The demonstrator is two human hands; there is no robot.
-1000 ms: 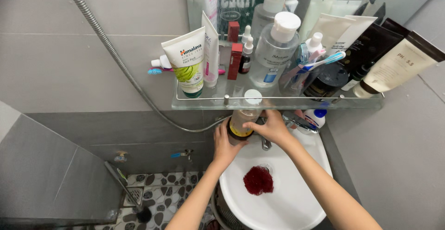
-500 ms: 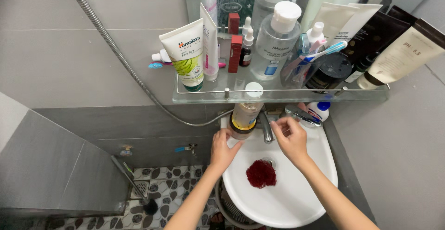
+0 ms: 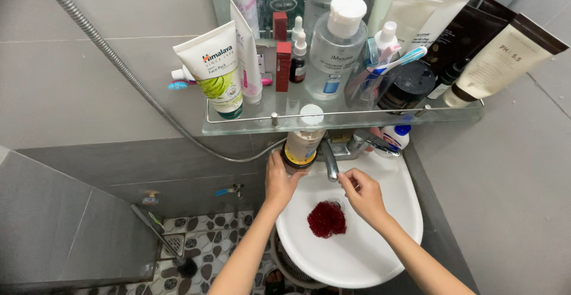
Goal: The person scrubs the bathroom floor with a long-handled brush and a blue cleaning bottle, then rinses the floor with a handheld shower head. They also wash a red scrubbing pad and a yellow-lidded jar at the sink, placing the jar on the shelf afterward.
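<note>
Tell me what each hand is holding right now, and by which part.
The left hand grips the pump bottle at its dark base. The right hand holds nothing, fingertips under the tap.

The faucet point(image 3: 331, 158) stands at the back of the sink point(image 3: 380, 253), under the shelf point(image 3: 250, 125). Left of the faucet stands a bottle point(image 3: 302, 143); right, a smaller bottle point(image 3: 395, 137). Before it, in the sink, lies a scrubber point(image 3: 326, 219).
</note>
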